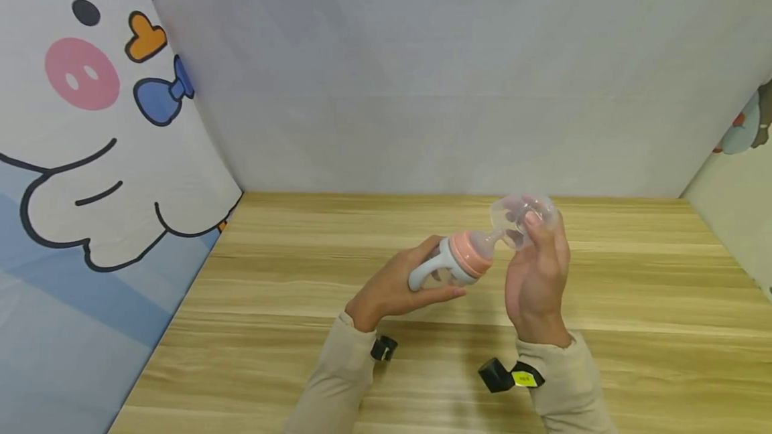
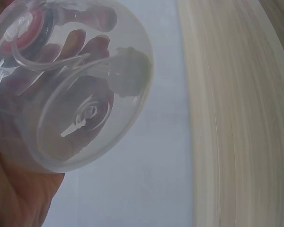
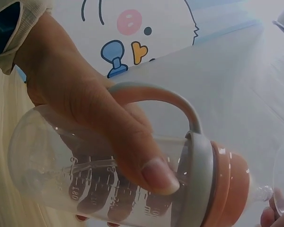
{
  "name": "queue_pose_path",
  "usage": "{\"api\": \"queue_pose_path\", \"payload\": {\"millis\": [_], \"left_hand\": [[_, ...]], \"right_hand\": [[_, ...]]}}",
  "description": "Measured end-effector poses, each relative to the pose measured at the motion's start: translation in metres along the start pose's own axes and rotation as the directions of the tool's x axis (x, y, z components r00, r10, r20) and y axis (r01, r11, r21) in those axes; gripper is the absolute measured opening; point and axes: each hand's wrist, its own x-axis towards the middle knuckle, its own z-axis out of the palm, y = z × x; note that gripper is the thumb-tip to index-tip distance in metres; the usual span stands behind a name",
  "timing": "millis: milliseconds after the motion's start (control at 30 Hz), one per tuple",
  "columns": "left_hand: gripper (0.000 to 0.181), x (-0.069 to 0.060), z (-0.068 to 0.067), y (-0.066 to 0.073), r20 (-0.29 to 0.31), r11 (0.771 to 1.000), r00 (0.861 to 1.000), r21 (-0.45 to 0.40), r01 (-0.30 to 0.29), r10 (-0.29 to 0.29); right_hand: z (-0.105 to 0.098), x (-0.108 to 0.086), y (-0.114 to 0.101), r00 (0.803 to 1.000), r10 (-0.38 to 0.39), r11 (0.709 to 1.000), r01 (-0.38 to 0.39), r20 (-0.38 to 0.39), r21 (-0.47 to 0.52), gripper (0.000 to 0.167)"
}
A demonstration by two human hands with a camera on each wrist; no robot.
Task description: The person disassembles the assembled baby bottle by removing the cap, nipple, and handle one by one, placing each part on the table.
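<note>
A clear baby bottle (image 1: 471, 254) with a pink collar and pale grey handles (image 1: 429, 268) is tilted in my left hand (image 1: 395, 281), its teat (image 1: 491, 240) pointing up and to the right. My right hand (image 1: 537, 280) holds a clear dome-shaped cap (image 1: 509, 209) between thumb and fingers, close to the teat tip. In the right wrist view, the thumb of the left hand (image 3: 104, 113) lies along the bottle's marked side (image 3: 132, 198). Through the bottle's clear base (image 2: 90, 142), the left wrist view shows a straw with a weighted end (image 2: 130, 73).
Both hands are above a wood-grain table (image 1: 271, 353). A pale grey backdrop (image 1: 422, 86) stands behind it, and a cartoon-printed cloth (image 1: 78, 206) hangs along the left side. Each sleeved wrist wears a black strap-on device, the left one (image 1: 383, 348) and the right one (image 1: 496, 375).
</note>
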Motion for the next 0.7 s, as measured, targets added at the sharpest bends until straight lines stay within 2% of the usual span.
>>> {"api": "queue_pose_path", "payload": {"millis": [333,467,700], "left_hand": [[0.056,-0.007,-0.001,0.001,0.013,1.0,1.0,0.006,-0.017,0.017],[0.055,-0.009,-0.001,0.002,0.026,0.999,0.999,0.004,-0.036,0.036],[0.054,-0.014,-0.003,0.005,0.033,0.999,0.999,0.006,-0.035,0.035]], "right_hand": [[0.001,-0.005,-0.004,0.999,-0.051,0.998,0.051,-0.019,-0.028,0.021],[-0.002,-0.004,-0.004,0.997,-0.058,0.997,0.056,-0.052,-0.046,0.02],[-0.005,-0.004,-0.006,0.993,-0.075,0.994,0.068,-0.096,-0.082,0.018]]}}
